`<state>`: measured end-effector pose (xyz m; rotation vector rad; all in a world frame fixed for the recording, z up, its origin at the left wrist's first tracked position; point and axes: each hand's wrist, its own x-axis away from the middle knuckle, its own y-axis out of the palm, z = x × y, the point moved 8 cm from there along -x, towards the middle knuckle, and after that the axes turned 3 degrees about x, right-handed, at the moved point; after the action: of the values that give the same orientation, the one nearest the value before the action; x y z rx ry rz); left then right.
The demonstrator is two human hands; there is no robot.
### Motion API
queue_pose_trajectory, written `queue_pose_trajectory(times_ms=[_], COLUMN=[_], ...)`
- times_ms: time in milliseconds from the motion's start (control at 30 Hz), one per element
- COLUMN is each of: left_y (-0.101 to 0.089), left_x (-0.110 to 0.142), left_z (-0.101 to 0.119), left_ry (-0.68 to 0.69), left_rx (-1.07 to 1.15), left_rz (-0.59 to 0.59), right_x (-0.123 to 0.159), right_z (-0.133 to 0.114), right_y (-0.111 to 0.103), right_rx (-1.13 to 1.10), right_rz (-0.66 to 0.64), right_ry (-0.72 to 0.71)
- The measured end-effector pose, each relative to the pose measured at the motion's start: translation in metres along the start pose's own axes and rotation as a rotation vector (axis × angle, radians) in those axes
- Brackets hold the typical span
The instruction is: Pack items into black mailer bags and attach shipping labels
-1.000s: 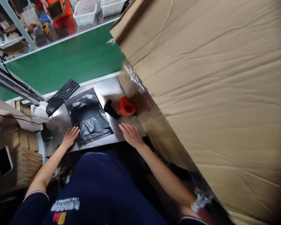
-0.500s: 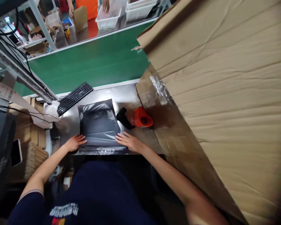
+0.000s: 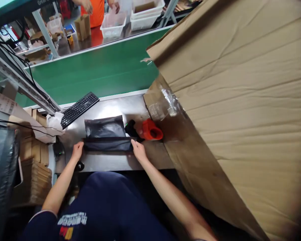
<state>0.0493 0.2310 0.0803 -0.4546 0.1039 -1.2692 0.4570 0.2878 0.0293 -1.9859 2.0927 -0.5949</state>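
Observation:
A black plastic mailer bag (image 3: 105,132) lies on the steel worktable (image 3: 110,160) in front of me. Its near edge is folded up and over into a thick band. My left hand (image 3: 77,150) pinches the left end of that fold. My right hand (image 3: 138,149) pinches the right end. Both hands rest low on the table surface. A black and orange handheld scanner (image 3: 145,130) lies just right of the bag, close to my right hand.
A black keyboard (image 3: 79,109) sits at the back left. A green conveyor belt (image 3: 95,72) runs behind the table. A huge tilted cardboard sheet (image 3: 240,100) fills the right side. Stacked cartons (image 3: 35,174) stand at the left. Another person in orange works beyond the belt by white bins (image 3: 114,25).
Both hands have taken the bag's near edge and folded it away from me over the bag, so the bag now looks shorter. Before, my hands lay flat on it.

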Motion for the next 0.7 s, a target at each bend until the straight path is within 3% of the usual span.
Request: queue_pose_trajectory(times_ms=[133,200,400,567,633,700], left_y=[0.011,0.018,0.029,0.024,0.025,0.043], left_x=[-0.031,-0.044,-0.080,-0.084,-0.076,-0.070], left_z=[0.017,0.019,0.005,-0.007,0.002,0.025], left_ry=[-0.004,-0.085,-0.238,-0.293,-0.214,0.002], left_rx=[-0.077,-0.203,-0.348,-0.420,-0.449,-0.526], left_rz=[0.330,0.396,0.333,0.267,0.278,0.224], right_x=[-0.039,-0.058,-0.094,-0.095,-0.089,-0.083], right_z=[-0.026,-0.034,-0.041,-0.048,-0.061,-0.088], right_y=[0.009,0.013,0.036,0.028,0.023,0.038], right_rx=[0.175,0.279,0.679,0.797,0.848,0.878], right_rz=[0.222,0.224,-0.068,-0.099,-0.017,0.043], right_ry=[0.058,0.108,0.290,0.358,0.294,0.028])
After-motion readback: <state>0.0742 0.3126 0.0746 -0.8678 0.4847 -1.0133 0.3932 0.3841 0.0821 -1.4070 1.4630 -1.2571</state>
